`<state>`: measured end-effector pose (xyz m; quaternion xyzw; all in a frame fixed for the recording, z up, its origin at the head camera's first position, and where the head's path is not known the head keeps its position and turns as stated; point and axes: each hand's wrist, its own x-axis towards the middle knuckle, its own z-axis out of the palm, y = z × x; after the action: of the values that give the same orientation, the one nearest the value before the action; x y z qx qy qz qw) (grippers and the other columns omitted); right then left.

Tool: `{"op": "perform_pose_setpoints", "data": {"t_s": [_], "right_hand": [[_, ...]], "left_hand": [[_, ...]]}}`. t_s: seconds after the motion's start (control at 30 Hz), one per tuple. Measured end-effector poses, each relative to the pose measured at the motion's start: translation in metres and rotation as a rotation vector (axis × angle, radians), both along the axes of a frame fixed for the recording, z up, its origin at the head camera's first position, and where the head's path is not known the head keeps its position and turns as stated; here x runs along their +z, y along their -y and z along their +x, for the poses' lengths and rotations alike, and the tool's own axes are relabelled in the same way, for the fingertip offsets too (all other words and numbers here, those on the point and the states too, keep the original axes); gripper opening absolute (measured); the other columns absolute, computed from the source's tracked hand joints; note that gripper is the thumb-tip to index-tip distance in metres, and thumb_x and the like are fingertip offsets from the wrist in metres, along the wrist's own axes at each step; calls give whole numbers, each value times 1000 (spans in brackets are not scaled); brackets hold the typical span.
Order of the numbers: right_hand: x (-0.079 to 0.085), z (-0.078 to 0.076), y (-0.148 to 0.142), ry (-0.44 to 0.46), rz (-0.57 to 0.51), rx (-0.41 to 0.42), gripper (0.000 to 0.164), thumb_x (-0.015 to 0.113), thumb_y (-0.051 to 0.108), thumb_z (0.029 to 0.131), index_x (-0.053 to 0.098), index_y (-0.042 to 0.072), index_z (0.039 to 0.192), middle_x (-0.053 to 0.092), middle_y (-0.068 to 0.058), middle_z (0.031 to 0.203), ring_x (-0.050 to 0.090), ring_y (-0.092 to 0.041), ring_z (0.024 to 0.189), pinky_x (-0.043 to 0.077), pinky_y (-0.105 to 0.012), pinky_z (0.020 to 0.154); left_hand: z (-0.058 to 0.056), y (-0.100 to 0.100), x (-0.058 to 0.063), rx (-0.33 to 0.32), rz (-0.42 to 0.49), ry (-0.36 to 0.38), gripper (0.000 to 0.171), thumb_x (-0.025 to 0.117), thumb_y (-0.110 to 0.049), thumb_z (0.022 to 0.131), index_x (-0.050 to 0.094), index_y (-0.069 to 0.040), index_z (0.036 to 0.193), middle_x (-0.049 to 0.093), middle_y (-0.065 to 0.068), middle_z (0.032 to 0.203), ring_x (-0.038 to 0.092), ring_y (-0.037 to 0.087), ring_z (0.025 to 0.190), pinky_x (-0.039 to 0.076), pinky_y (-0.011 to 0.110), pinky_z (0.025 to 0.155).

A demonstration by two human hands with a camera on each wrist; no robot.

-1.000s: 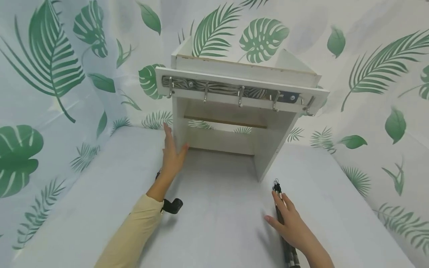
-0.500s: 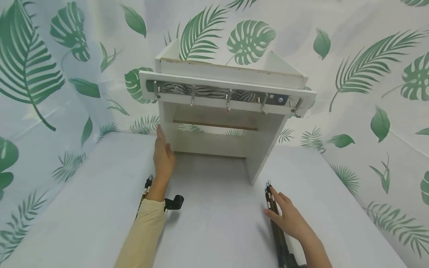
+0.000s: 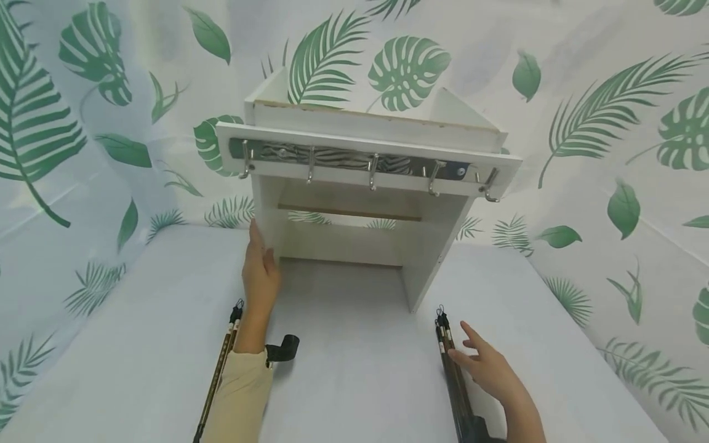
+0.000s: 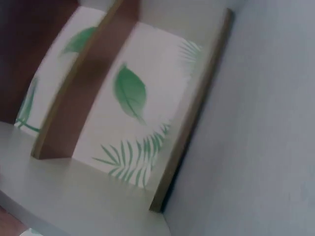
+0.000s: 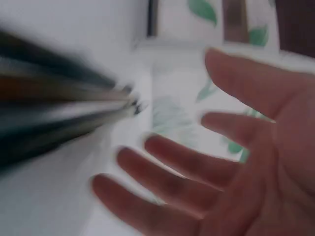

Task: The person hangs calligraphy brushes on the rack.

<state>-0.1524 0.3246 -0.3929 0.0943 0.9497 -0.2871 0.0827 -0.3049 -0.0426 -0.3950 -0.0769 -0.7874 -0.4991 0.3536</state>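
A white hook rack [image 3: 376, 139] with several metal hooks across its front stands at the back of the white table. My left hand [image 3: 260, 277] is at its left side panel [image 3: 268, 212], fingers pointing up along the outer face and thumb near the front edge. In the left wrist view, that side panel [image 4: 83, 196] fills the lower left, with a bit of skin [image 4: 10, 223] just outside it. My right hand [image 3: 493, 369], fingers spread and empty, hovers beside a bundle of slim dark calligraphy brushes [image 3: 455, 381] with cord loops. The right wrist view shows these brushes [image 5: 59, 98] blurred.
More looped brushes [image 3: 216, 375] lie left of my left forearm, partly hidden by the sleeve [image 3: 238, 394]. A black device [image 3: 284, 349] sits at my left wrist. The white tabletop [image 3: 349, 369] meets leaf-patterned walls [image 3: 581, 123] behind and at the sides.
My left hand has come in against the rack's left panel. My right hand has shifted off the brushes to their right. The head view has turned slightly, uncovering the left brushes.
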Motion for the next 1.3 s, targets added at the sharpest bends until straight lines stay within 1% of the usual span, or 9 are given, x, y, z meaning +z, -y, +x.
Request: {"op": "perform_pose_setpoints", "data": {"t_s": [0.07, 0.13, 0.27, 0.37, 0.47, 0.63, 0.8, 1.07, 1.3], "right_hand": [[-3, 1, -3, 13, -19, -18, 70, 52, 36, 90, 21, 3, 144, 43, -33, 128, 51, -48, 109, 51, -49, 72], [-5, 2, -6, 23, -19, -27, 64, 52, 28, 91, 26, 1, 141, 50, -31, 122, 55, -44, 103, 52, -45, 70], [-10, 4, -9, 54, -5, -67, 57, 53, 20, 89, 33, -4, 137, 58, -25, 108, 63, -29, 85, 53, -41, 66], [-16, 8, -8, 91, 11, -81, 57, 56, 19, 86, 37, -5, 134, 62, -19, 99, 62, -20, 75, 52, -39, 63], [-20, 9, -6, 102, 28, -76, 57, 58, 18, 84, 39, -5, 132, 63, -15, 96, 61, -16, 71, 51, -38, 62], [-24, 6, -7, 105, 91, -46, 58, 62, 16, 81, 41, -8, 130, 62, -13, 90, 59, -17, 72, 51, -39, 62], [-28, 1, -7, 97, 142, -32, 57, 64, 17, 79, 45, -7, 127, 63, -12, 87, 60, -21, 76, 51, -42, 65], [-26, 2, -5, 139, 49, -78, 58, 61, 13, 78, 41, -6, 130, 64, -13, 85, 62, -18, 67, 52, -41, 61], [-23, 3, -8, 89, -11, -97, 65, 59, 9, 77, 33, -9, 134, 62, -13, 85, 61, -17, 66, 53, -38, 60]], "left_hand": [[0, 1, 0, -5, -2, -21, 56, 36, -2, 95, 12, -2, 146, 37, 27, 137, 34, 40, 128, 30, 53, 102], [0, 1, 1, -16, -7, -17, 56, 35, -2, 96, 11, -2, 146, 36, 28, 136, 33, 40, 129, 30, 52, 103], [3, 3, 1, -34, -8, 47, 58, 36, -3, 96, 8, -6, 147, 34, 26, 139, 31, 39, 131, 29, 53, 103], [8, 7, -2, -29, -12, 88, 60, 37, -2, 96, 7, -7, 147, 33, 25, 140, 31, 39, 131, 29, 53, 103], [11, 9, -3, -28, -20, 95, 60, 37, -4, 97, 6, -7, 147, 32, 25, 141, 31, 39, 131, 29, 53, 103], [11, 7, -5, -35, -24, 83, 59, 37, -4, 97, 6, -7, 147, 33, 26, 140, 32, 40, 129, 30, 54, 102], [6, 5, -3, -27, -39, 44, 58, 37, -3, 96, 8, -5, 147, 35, 27, 138, 34, 40, 128, 32, 54, 101], [1, 3, -2, -49, -41, 67, 58, 36, -5, 97, 7, -6, 147, 33, 26, 140, 33, 40, 130, 30, 52, 103], [6, 5, -1, -31, -39, 43, 59, 38, -1, 95, 8, -6, 147, 35, 28, 138, 33, 41, 129, 30, 52, 103]]}}
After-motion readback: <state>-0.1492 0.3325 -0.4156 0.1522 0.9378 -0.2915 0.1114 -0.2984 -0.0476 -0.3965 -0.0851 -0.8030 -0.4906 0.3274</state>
